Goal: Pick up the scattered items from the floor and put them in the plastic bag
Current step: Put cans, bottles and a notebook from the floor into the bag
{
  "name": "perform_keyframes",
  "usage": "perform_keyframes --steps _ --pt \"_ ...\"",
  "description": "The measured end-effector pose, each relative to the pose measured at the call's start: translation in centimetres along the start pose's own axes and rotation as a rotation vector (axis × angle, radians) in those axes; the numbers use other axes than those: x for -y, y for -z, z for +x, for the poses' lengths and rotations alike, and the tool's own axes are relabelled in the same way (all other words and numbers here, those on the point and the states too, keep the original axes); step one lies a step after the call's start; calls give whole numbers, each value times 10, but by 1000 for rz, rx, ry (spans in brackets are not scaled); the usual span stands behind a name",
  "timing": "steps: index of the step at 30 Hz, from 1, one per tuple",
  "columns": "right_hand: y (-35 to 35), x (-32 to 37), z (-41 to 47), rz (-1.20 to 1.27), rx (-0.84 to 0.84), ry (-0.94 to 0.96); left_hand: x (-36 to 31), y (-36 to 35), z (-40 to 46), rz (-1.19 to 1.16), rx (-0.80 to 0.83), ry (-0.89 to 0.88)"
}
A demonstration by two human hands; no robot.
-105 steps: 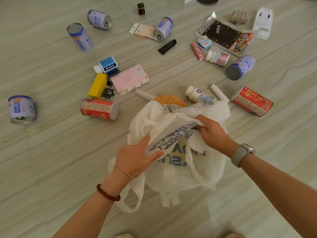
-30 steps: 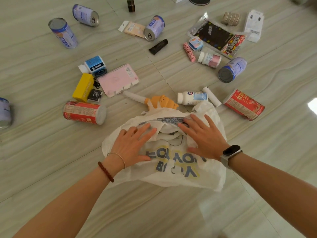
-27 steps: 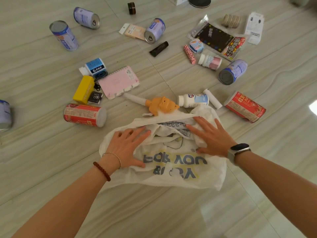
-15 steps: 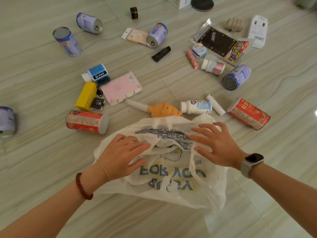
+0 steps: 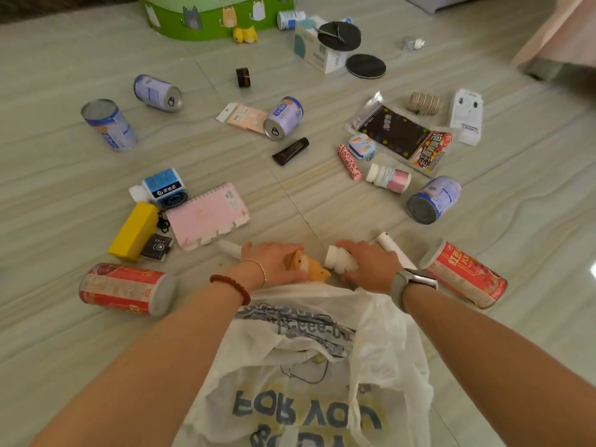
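Note:
A white plastic bag with blue lettering lies on the floor between my forearms, its mouth toward the scattered items. Just beyond it, my left hand is closed around an orange toy with a white handle. My right hand grips a small white bottle lying on its side. A white tube lies beside my right hand. Red cans lie at the left and right.
Several purple cans, a pink notebook, a yellow box, a blue-labelled bottle, a black tube, a snack packet and small bottles are spread over the tiled floor. A green box and a white carton stand at the back.
Both hands left the flattened bag and reached forward: the left closed on the orange toy, the right on the white bottle. The camera moved forward and tilted up, showing more floor behind.

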State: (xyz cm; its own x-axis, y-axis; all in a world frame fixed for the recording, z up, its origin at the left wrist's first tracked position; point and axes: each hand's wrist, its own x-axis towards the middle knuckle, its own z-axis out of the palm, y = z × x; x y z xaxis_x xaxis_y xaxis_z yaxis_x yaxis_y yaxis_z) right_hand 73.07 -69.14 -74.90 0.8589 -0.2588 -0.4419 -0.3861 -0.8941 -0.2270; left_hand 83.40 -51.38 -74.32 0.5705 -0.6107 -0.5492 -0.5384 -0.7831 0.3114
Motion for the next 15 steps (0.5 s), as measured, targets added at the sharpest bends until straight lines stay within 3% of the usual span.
perform_keyframes --steps 5,8,11,15 --pt "4 9 -14 529 -384 29 -1 3 3 -92 -54 -19" --pt "17 25 -45 815 -471 178 4 8 0 -225 -73 -18" --pt "16 36 -84 843 -479 314 10 17 -6 -403 -99 -24" --pt "4 44 -118 640 -439 359 19 41 -22 -591 -261 -26"
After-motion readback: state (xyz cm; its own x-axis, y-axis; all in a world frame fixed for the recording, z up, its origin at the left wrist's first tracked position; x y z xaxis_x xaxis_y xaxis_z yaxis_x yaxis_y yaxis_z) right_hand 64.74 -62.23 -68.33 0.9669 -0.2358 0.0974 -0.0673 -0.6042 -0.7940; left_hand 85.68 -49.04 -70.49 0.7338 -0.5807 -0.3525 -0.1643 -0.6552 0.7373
